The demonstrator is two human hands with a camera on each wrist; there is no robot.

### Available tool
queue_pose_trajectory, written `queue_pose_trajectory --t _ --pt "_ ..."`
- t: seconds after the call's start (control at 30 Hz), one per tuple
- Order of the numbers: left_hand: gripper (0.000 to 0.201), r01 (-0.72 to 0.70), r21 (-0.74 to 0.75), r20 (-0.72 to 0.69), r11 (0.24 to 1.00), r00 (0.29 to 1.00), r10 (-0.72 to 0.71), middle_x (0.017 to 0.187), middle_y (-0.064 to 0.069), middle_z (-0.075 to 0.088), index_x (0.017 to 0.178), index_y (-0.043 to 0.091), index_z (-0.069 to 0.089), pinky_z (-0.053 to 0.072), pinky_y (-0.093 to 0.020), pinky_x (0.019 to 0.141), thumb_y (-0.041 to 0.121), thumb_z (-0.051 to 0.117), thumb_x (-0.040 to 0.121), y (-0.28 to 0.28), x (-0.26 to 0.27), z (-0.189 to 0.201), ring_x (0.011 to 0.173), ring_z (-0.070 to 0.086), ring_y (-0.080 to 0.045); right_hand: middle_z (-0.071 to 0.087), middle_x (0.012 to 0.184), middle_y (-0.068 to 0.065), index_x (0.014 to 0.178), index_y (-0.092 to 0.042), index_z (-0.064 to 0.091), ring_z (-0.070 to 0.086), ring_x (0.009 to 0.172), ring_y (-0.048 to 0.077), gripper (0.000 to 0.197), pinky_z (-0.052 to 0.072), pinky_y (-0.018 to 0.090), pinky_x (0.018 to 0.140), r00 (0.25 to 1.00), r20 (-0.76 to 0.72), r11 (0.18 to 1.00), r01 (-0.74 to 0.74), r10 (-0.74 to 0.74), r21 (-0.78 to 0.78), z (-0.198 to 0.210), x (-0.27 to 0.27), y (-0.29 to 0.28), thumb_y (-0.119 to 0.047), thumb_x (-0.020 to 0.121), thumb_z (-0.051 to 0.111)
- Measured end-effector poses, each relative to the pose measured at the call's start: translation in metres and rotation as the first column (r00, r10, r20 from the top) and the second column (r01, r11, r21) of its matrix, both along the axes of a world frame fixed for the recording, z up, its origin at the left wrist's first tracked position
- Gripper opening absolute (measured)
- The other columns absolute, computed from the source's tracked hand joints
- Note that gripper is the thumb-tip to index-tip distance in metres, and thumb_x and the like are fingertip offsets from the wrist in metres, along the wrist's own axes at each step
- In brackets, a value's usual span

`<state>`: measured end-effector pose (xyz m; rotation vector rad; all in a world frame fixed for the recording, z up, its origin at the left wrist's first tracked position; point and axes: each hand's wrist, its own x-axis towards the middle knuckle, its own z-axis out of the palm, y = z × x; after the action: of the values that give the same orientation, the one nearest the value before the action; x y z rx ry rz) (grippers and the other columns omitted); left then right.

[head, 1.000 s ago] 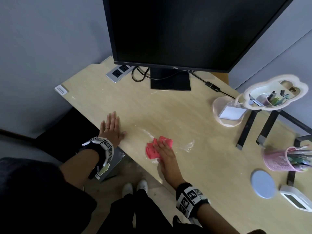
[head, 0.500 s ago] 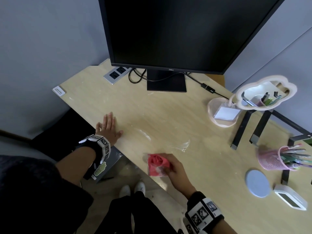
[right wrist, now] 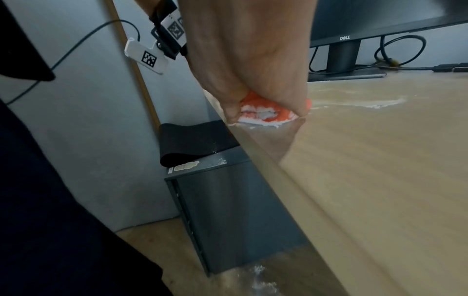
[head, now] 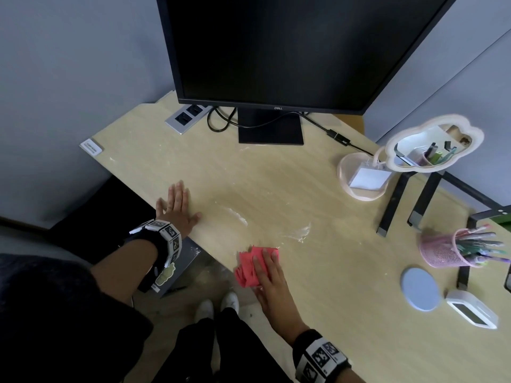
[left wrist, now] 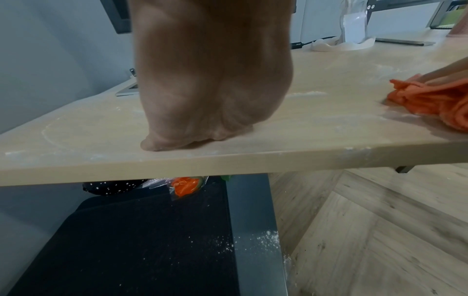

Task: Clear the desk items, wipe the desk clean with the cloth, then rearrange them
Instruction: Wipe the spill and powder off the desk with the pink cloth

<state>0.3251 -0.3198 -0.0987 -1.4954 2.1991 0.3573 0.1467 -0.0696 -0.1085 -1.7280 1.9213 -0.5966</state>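
Note:
A crumpled red cloth (head: 247, 269) lies at the front edge of the light wooden desk (head: 318, 286). My right hand (head: 266, 268) presses down on it with straight fingers laid over its top. In the right wrist view the cloth (right wrist: 263, 112) shows white powder on its underside beneath my palm (right wrist: 253, 60). My left hand (head: 177, 204) lies flat on the desk near the front left edge, apart from the cloth (left wrist: 430, 100). Two white powder streaks (head: 237, 215) mark the desk just beyond the cloth.
A black monitor (head: 276, 51) stands at the back with a power strip (head: 188, 117) beside it. On the right are a cloud-shaped mirror (head: 431, 142), black stand legs (head: 392, 205), a pink pen cup (head: 442, 250), a blue disc (head: 420, 288) and a white clock (head: 472, 310). A grey cabinet (right wrist: 228, 210) sits under the desk.
My right hand drew the cloth from mid-desk to the front edge and gripped it there, and now presses it flat on the desk again. The left hand has stayed put.

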Motion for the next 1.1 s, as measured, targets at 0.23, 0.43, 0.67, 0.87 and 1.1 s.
queue_pose_trajectory --t 0.23,0.43,0.67,0.87,1.1 --pt "0.077 0.005 0.05 -0.001 0.999 1.0 -0.005 0.153 -0.01 -0.029 0.146 0.007 -0.021 0.001 -0.049 0.118 0.054 0.016 0.097 -0.002 0.0 0.005 0.144 -0.02 -0.025 0.056 0.132 0.008 0.129 -0.016 0.049 0.039 0.126 0.024 0.048 0.052 0.032 0.09 0.979 -0.204 1.0 -0.002 0.006 0.017 0.016 0.019 0.011 -0.028 0.082 0.043" --pt "0.078 -0.001 0.039 -0.006 0.999 1.0 0.001 0.153 -0.01 -0.029 0.146 0.007 -0.021 0.0 -0.05 0.118 0.054 0.017 0.096 0.0 0.0 0.004 0.144 -0.021 -0.025 0.069 0.112 -0.009 0.117 -0.017 0.063 0.066 0.1 0.01 0.024 0.052 0.026 0.083 0.777 0.55 0.949 0.29 -0.307 0.12 0.069 -0.025 0.002 -0.014 0.094 0.054" --pt "0.08 -0.008 0.015 -0.021 1.0 1.0 0.008 0.154 -0.011 -0.027 0.146 0.006 -0.019 0.0 -0.05 0.117 0.055 0.019 0.096 0.001 -0.002 0.003 0.144 -0.019 -0.026 0.067 0.105 0.007 0.117 -0.008 0.06 0.062 0.094 0.023 0.033 0.044 0.015 0.074 0.745 0.197 0.747 0.66 -0.638 -0.075 0.054 -0.126 -0.047 0.0 0.085 0.06" --pt "0.08 -0.016 0.036 -0.052 0.999 0.998 0.018 0.153 -0.011 -0.029 0.146 0.006 -0.02 -0.004 -0.05 0.117 0.055 0.019 0.096 0.001 0.0 0.002 0.143 -0.022 -0.026 0.049 0.131 0.02 0.13 -0.005 0.053 0.041 0.107 0.042 0.052 0.039 0.047 0.094 0.813 -0.219 0.838 0.544 -0.539 -0.047 0.004 -0.1 -0.065 0.005 0.079 0.059" --pt "0.08 -0.032 0.037 -0.034 0.999 0.999 0.033 0.153 -0.01 -0.029 0.145 0.007 -0.022 -0.003 -0.05 0.118 0.055 0.018 0.096 0.003 -0.004 0.004 0.143 -0.022 -0.025 0.049 0.126 0.022 0.133 -0.004 0.049 0.045 0.096 0.042 0.065 0.049 0.049 0.083 0.837 -0.308 0.877 0.48 -0.453 0.013 0.012 -0.025 -0.043 -0.007 0.072 0.071"
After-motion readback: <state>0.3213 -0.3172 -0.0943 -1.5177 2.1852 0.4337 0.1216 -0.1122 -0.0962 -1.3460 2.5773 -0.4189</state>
